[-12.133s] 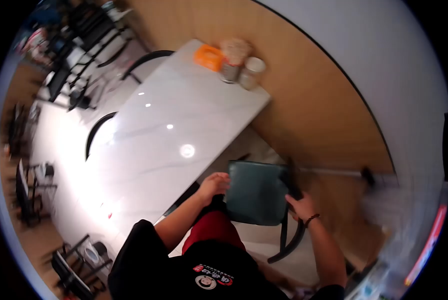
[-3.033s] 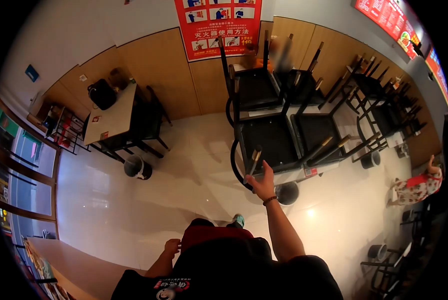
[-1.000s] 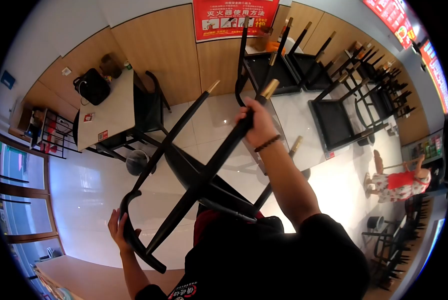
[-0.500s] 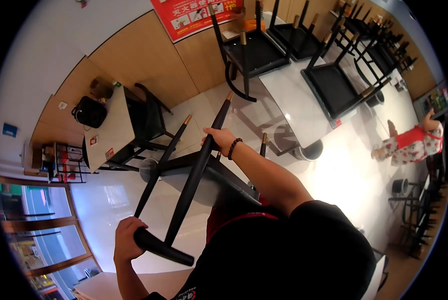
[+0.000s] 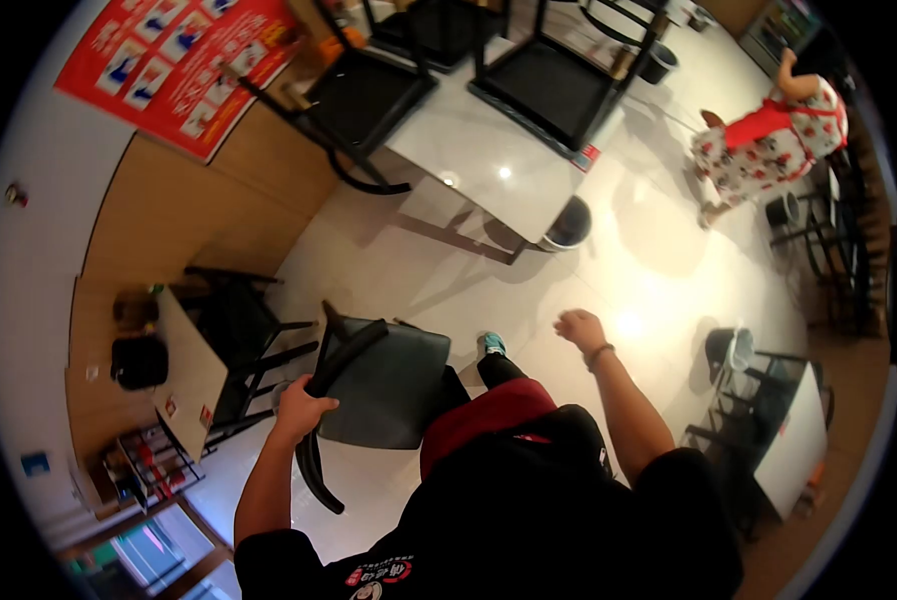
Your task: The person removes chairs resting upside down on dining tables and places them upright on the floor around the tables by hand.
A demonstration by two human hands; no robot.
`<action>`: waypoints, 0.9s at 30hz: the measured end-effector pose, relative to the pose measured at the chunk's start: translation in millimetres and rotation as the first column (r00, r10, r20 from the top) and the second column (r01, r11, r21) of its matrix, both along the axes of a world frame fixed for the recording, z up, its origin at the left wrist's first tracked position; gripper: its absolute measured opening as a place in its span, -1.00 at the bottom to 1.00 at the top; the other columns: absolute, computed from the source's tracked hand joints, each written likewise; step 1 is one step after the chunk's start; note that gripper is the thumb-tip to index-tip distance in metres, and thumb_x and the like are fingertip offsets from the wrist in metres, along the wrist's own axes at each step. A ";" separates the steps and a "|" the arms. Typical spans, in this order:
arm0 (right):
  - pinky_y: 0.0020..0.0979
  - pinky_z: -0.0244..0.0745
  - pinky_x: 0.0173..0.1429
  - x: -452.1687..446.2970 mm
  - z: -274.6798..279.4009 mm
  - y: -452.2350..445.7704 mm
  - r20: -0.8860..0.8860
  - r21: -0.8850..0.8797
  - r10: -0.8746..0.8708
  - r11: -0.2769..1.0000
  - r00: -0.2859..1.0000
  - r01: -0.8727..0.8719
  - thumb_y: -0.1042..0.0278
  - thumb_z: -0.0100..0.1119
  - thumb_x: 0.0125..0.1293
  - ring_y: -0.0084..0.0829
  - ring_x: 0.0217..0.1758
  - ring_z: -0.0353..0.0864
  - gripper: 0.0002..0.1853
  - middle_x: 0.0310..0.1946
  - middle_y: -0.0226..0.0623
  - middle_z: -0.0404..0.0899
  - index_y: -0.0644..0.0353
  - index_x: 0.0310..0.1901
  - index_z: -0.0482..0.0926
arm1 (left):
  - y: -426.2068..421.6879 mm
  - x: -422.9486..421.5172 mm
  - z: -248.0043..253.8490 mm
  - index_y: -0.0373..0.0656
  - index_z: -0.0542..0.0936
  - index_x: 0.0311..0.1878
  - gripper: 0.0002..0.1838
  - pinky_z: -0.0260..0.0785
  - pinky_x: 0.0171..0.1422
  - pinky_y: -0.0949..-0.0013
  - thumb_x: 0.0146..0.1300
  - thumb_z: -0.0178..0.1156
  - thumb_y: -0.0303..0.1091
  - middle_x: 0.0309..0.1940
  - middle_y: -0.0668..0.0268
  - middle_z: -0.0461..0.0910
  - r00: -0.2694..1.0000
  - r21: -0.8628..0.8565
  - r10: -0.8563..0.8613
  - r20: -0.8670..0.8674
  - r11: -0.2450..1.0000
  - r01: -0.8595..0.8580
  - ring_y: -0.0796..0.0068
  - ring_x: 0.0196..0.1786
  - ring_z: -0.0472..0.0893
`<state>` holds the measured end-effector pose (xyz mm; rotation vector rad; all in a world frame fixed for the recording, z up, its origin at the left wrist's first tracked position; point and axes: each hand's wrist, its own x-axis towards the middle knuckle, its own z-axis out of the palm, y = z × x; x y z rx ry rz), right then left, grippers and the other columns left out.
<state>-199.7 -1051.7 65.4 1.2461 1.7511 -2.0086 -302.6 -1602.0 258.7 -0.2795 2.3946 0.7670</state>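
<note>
The left hand point(image 5: 304, 408) is reaching out to about 8 o'clock, and it is gripping the curved back rail point(image 5: 351, 355) of a black wooden chair with a smooth dark-grey seat point(image 5: 387, 390). The seat is facing up, and the rail is sitting on its left side. The feet are hiding from view, so I cannot tell if they are touching the pale shiny floor point(image 5: 399, 270). The right hand point(image 5: 581, 330) is floating at about 3 o'clock, loosely open and holding nothing, well apart from the chair.

At 12 o'clock, a white stone-look counter point(image 5: 494, 150) is carrying black upside-down chairs point(image 5: 547, 92), with their legs pointing up. A dark round bin point(image 5: 571, 226) is standing beside its near corner. Toward 9 o'clock, a pale narrow counter point(image 5: 194, 365) is standing near the wall, with another black chair point(image 5: 244, 315) beside it. At 2 o'clock, a person in a red-and-white flowery outfit point(image 5: 759, 135) is standing well apart.

To be handling this chair well, the fingers should be wrapping snugly around the rail, because one hand is doing all the holding and the seat could be swinging. The right hand should be helping at the seat edge if the chair is tipping. The legs should be clearing the green-blue shoe point(image 5: 492, 345) and the chair near the wall.
</note>
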 end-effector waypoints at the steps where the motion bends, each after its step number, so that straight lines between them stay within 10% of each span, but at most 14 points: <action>1: -0.41 0.60 -0.23 31.0 -0.1 21.4 0.051 0.071 -0.040 0.997 0.998 0.036 0.30 0.15 0.32 -0.41 -0.35 0.70 -0.72 -0.39 -0.13 0.72 0.42 -0.21 0.62 | 9.4 -11.0 -13.0 -0.33 0.58 0.06 -0.40 0.46 0.02 0.25 -0.12 0.48 -0.34 -0.16 0.11 0.67 0.997 0.010 0.067 0.026 0.998 -0.067 0.23 -0.12 0.65; 6: -0.42 0.58 -0.29 197.8 -23.3 71.3 0.271 0.271 -0.270 0.943 0.924 0.196 0.30 0.11 0.33 -0.43 -0.42 0.67 -0.73 -0.40 -0.13 0.72 0.40 -0.20 0.62 | 34.0 -84.5 -63.6 -0.25 0.56 -0.24 -0.74 0.21 -0.35 0.29 -0.02 0.37 -0.47 -0.61 0.37 0.41 0.936 0.163 0.284 0.209 0.933 -0.320 0.50 -0.57 0.37; 8: -0.41 0.56 -0.35 281.3 -67.5 70.9 0.324 0.393 -0.085 0.918 0.942 -0.052 0.33 0.09 0.32 -0.43 -0.45 0.66 -0.75 -0.38 -0.12 0.72 0.39 -0.22 0.61 | 42.3 -107.2 -75.6 -0.23 0.54 -0.27 -0.76 0.21 -0.36 0.30 0.00 0.38 -0.46 -0.60 0.37 0.42 0.932 0.150 0.284 0.227 0.935 -0.321 0.49 -0.57 0.38; 9: -0.41 0.55 -0.41 288.0 -49.1 56.7 0.421 0.197 -0.392 0.920 0.818 0.340 0.39 0.07 0.30 -0.42 -0.46 0.65 -0.79 -0.40 -0.10 0.70 0.39 -0.23 0.59 | 45.8 -119.0 -84.6 -0.20 0.53 -0.31 -0.78 0.21 -0.36 0.31 0.01 0.38 -0.44 -0.60 0.37 0.43 0.926 0.137 0.292 0.237 0.934 -0.330 0.49 -0.56 0.38; 10: -0.35 0.56 -0.33 313.7 -51.7 47.9 0.470 0.228 -0.192 0.969 0.862 0.091 0.34 0.09 0.29 -0.36 -0.40 0.66 -0.77 -0.37 -0.07 0.70 0.37 -0.23 0.60 | 45.1 -126.3 -101.0 -0.20 0.53 -0.24 -0.75 0.28 -0.27 0.29 0.04 0.38 -0.41 -0.47 0.31 0.49 0.927 0.106 0.275 0.254 0.945 -0.310 0.43 -0.44 0.45; 12: -0.24 0.57 -0.17 356.1 -45.1 29.7 0.616 0.317 0.413 0.649 0.671 -0.691 0.25 0.14 0.27 -0.25 -0.26 0.68 -0.72 -0.32 0.00 0.70 0.35 -0.23 0.62 | 63.6 -136.8 -124.0 -0.20 0.53 -0.20 -0.73 0.31 -0.20 0.26 0.04 0.36 -0.40 -0.38 0.27 0.50 0.916 0.120 0.258 0.308 0.944 -0.307 0.39 -0.35 0.47; 13: -0.18 0.57 -0.09 369.6 -38.3 19.5 0.641 0.301 0.475 0.566 0.603 -0.767 0.20 0.17 0.26 -0.19 -0.20 0.70 -0.70 -0.30 0.03 0.70 0.33 -0.23 0.64 | 71.9 -140.7 -134.7 -0.19 0.53 -0.15 -0.71 0.34 -0.13 0.24 0.05 0.35 -0.39 -0.29 0.24 0.51 0.899 0.124 0.259 0.354 0.939 -0.320 0.34 -0.26 0.49; 14: -0.23 0.54 0.04 402.3 -65.8 11.7 0.667 0.229 0.250 0.827 0.702 -0.513 0.12 0.14 0.27 -0.14 -0.12 0.69 -0.64 -0.15 0.04 0.70 0.27 -0.14 0.69 | 82.3 -147.0 -150.0 -0.19 0.53 -0.15 -0.71 0.34 -0.13 0.24 0.05 0.35 -0.39 -0.29 0.24 0.51 0.900 0.137 0.248 0.358 0.940 -0.313 0.34 -0.26 0.49; 18: -0.26 0.57 -0.06 398.0 -23.5 2.2 0.513 0.278 0.166 0.896 0.842 -0.346 0.15 0.12 0.30 -0.20 -0.20 0.70 -0.61 -0.20 0.00 0.72 0.40 -0.17 0.67 | 132.6 -170.8 -183.3 -0.21 0.51 -0.12 -0.69 0.36 -0.06 0.19 0.05 0.28 -0.39 -0.20 0.21 0.51 0.903 0.135 0.279 0.325 0.932 -0.337 0.28 -0.18 0.50; 20: -0.25 0.63 -0.18 361.8 4.2 7.7 0.638 0.173 -0.313 0.949 0.704 0.265 0.28 0.13 0.32 -0.18 -0.25 0.72 -0.76 -0.24 -0.10 0.71 0.28 -0.13 0.63 | 143.3 -184.7 -196.7 -0.22 0.50 -0.15 -0.72 0.36 -0.10 0.21 0.05 0.27 -0.39 -0.25 0.23 0.52 0.884 0.171 0.381 0.271 0.885 -0.434 0.30 -0.23 0.51; 27: -0.43 0.60 -0.24 278.6 62.3 15.9 0.437 0.186 -0.323 0.945 0.839 0.268 0.26 0.15 0.38 -0.35 -0.33 0.71 -0.73 -0.28 -0.15 0.70 0.32 -0.08 0.56 | 142.2 -204.1 -269.0 -0.13 0.38 -0.44 -0.84 0.32 -0.28 0.32 0.10 0.20 -0.46 -0.53 0.35 0.36 0.655 0.534 0.588 0.475 0.400 -0.745 0.43 -0.46 0.41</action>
